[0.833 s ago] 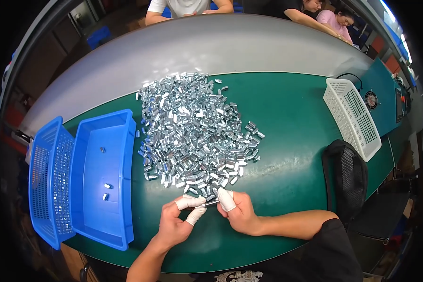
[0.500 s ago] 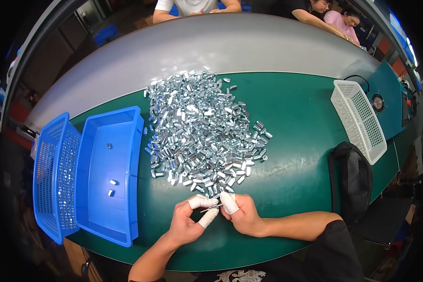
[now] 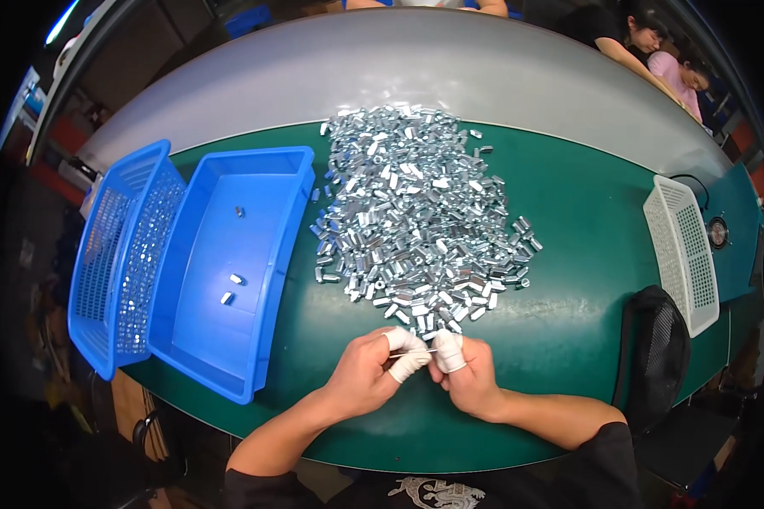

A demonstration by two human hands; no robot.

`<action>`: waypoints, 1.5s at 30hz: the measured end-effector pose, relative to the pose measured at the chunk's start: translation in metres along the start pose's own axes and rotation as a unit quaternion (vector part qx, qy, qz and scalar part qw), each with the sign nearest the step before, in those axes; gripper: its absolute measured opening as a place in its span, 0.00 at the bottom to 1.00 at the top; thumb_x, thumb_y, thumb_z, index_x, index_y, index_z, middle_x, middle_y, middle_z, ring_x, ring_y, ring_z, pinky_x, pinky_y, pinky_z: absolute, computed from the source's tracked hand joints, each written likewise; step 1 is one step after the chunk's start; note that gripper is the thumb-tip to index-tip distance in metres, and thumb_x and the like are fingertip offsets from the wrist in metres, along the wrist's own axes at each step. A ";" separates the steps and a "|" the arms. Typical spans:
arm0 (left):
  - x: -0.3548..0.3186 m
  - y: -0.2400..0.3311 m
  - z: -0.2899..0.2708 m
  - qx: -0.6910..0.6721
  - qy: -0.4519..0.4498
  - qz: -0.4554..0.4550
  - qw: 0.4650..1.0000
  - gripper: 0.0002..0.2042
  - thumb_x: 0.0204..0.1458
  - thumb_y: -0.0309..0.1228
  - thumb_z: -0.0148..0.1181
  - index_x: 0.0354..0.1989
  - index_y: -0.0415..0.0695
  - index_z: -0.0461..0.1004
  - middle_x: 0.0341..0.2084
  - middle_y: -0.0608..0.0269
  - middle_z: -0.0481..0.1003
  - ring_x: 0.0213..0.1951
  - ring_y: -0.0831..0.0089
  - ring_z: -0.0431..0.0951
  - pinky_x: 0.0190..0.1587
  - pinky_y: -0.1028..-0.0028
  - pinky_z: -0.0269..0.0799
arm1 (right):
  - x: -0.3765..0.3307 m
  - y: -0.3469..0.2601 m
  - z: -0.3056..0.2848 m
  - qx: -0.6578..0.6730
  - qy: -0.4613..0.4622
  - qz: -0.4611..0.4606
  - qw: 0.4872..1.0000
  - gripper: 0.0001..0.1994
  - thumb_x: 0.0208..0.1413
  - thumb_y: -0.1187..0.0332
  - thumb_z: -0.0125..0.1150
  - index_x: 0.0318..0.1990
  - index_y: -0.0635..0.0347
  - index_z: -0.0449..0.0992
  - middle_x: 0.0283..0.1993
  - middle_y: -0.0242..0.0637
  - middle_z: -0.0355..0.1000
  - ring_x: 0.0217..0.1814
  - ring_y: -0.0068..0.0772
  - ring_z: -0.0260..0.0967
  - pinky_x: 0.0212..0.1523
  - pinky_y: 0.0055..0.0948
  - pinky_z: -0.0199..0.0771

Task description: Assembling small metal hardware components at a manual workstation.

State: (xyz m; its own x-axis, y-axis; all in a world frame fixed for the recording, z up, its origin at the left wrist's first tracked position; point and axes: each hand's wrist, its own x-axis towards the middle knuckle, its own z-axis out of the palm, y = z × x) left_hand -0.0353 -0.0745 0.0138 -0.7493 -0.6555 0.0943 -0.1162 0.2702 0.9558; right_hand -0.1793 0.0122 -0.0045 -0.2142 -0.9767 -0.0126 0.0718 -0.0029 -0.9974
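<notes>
White finger covers are on the thumbs and fingertips of both my hands. My left hand (image 3: 367, 370) is closed in a pinch on a thin metal rod (image 3: 406, 354), which points across to my right hand (image 3: 471, 373). The right fingers are pressed together at the rod's far end; whatever they grip is hidden behind the covered thumb. Just beyond my fingertips lies the near tip of a big pile of silver hex nuts (image 3: 416, 220), long and six-sided, some with round holes showing.
A blue tray (image 3: 267, 339) with several loose nuts stands left, beside a blue perforated basket (image 3: 91, 339). At right are a white basket (image 3: 702, 318), a black mesh bag (image 3: 660, 356) and a teal machine (image 3: 738, 216) with a fan. A grey partition (image 3: 518, 68) separates people opposite.
The view has turned left, so the table and pile appear farther right. My hands stay pinched together at the pile's near edge, with the rod still between them.
</notes>
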 end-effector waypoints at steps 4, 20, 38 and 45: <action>0.005 0.014 -0.015 0.149 0.064 0.122 0.979 0.07 0.42 0.23 0.66 0.32 0.41 0.76 0.16 0.67 0.69 0.20 0.78 0.65 0.21 0.79 0.59 | -0.002 0.000 -0.005 0.035 0.024 0.027 0.999 0.21 0.64 0.57 0.40 0.22 0.60 0.67 0.15 0.29 0.63 0.13 0.15 0.54 0.14 0.17 0.52; 0.013 -0.015 -0.023 0.396 0.212 0.002 0.893 0.20 0.39 0.32 0.70 0.42 0.42 0.72 0.21 0.62 0.68 0.23 0.70 0.70 0.25 0.71 0.65 | -0.004 0.004 -0.009 0.005 -0.008 -0.016 1.000 0.20 0.64 0.58 0.39 0.24 0.62 0.66 0.15 0.29 0.62 0.13 0.14 0.52 0.14 0.16 0.51; 0.011 -0.015 -0.028 -0.031 0.164 0.005 0.986 0.12 0.51 0.23 0.57 0.45 0.35 0.70 0.30 0.57 0.76 0.31 0.74 0.76 0.35 0.76 0.74 | 0.003 0.010 -0.016 0.006 0.055 -0.043 0.998 0.17 0.64 0.60 0.41 0.29 0.62 0.68 0.16 0.31 0.63 0.14 0.15 0.53 0.15 0.17 0.52; 0.007 -0.004 -0.015 -0.339 0.032 -0.099 0.935 0.13 0.60 0.29 0.46 0.49 0.36 0.66 0.43 0.46 0.73 0.44 0.60 0.76 0.43 0.67 0.75 | 0.003 0.008 -0.018 0.000 0.068 -0.043 0.997 0.18 0.64 0.60 0.40 0.26 0.63 0.67 0.16 0.29 0.63 0.14 0.14 0.54 0.15 0.17 0.53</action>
State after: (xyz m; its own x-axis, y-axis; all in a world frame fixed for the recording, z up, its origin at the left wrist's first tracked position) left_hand -0.0303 -0.0907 0.0147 -0.7137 -0.6920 -0.1082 0.2069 -0.3558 0.9114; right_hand -0.1969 0.0135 -0.0136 -0.3492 -0.9348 0.0644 0.0470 -0.0861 -0.9952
